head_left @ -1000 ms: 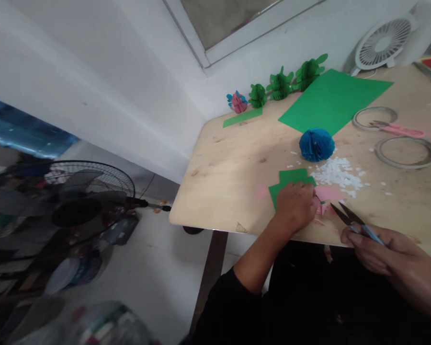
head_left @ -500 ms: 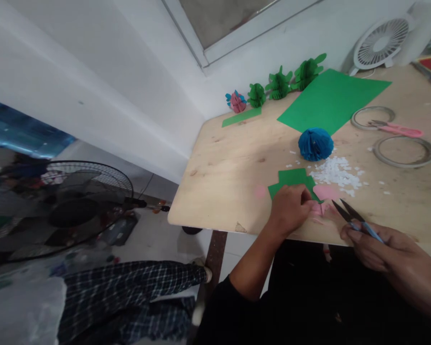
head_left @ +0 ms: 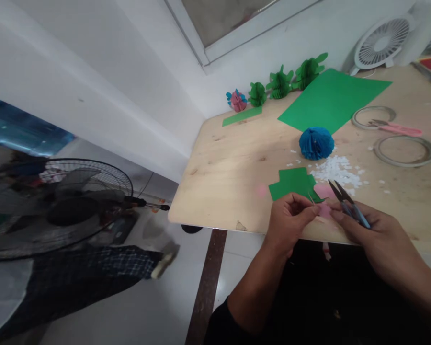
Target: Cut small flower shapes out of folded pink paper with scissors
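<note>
My left hand (head_left: 290, 218) is closed in a pinch on a small piece of pink paper (head_left: 324, 211) near the table's front edge. In my right hand (head_left: 369, 230) are blue-handled scissors (head_left: 349, 206), their blades slightly apart and pointing up and away. My right fingertips also meet the pink paper, so both hands are at it. Just beyond my left hand lie cut pieces of green paper (head_left: 292, 182). Another pink paper piece (head_left: 323, 191) rests beside them, partly behind the scissors and fingers.
A blue paper ball (head_left: 316, 143) stands behind small white paper bits (head_left: 335, 170). Farther back are a large green sheet (head_left: 335, 100), two tape rolls (head_left: 404, 150) and pink-handled scissors (head_left: 398, 128). Several paper figures (head_left: 280, 84) line the wall. A person's leg (head_left: 129, 263) shows beside a floor fan (head_left: 86, 201).
My right hand has moved left with the scissors, up to the pink paper at my left hand. My left fingers have shifted their pinch. The other person's leg has moved left.
</note>
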The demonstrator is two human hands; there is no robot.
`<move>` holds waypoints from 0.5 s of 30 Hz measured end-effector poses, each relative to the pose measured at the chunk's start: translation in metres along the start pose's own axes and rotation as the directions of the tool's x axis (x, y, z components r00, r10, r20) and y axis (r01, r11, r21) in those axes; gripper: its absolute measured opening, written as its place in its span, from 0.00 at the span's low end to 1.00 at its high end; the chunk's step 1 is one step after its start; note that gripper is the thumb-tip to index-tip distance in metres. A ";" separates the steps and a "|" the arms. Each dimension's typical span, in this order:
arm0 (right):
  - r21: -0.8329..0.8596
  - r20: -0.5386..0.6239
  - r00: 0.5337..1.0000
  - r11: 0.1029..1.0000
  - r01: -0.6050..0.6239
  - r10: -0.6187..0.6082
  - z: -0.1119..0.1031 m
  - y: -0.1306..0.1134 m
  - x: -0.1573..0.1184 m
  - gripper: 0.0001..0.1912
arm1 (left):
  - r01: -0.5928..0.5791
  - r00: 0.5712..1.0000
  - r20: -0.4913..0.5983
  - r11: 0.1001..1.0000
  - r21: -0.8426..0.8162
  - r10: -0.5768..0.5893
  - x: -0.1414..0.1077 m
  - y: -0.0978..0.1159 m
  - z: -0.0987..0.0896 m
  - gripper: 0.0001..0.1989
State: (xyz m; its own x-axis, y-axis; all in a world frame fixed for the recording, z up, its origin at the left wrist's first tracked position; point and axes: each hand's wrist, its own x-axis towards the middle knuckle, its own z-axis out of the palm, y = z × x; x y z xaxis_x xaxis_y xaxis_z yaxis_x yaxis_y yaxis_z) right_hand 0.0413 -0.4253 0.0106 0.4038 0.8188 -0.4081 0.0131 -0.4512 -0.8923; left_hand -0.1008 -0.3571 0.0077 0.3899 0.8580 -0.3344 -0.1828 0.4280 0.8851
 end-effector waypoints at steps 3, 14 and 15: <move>-0.005 -0.028 0.999 1.000 -0.019 0.019 0.003 0.001 0.002 0.19 | -0.004 1.000 -0.009 0.999 -0.044 0.004 -0.005 -0.002 0.004 0.16; 0.236 0.031 0.989 0.962 0.136 -0.147 -0.002 0.012 -0.003 0.23 | -0.037 0.995 -0.097 0.994 -0.106 0.026 -0.010 -0.001 0.020 0.07; 0.258 0.043 0.987 0.956 0.140 -0.156 -0.002 0.014 -0.005 0.26 | -0.040 0.994 -0.108 0.992 -0.121 0.027 -0.010 0.000 0.021 0.07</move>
State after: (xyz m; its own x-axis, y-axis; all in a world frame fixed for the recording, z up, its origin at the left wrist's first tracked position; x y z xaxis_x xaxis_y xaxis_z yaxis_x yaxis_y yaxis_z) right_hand 0.0419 -0.4366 0.0001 0.3575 0.8936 -0.2715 -0.1668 -0.2250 -0.9600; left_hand -0.0855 -0.3718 0.0175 0.2851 0.8949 -0.3432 -0.3065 0.4244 0.8520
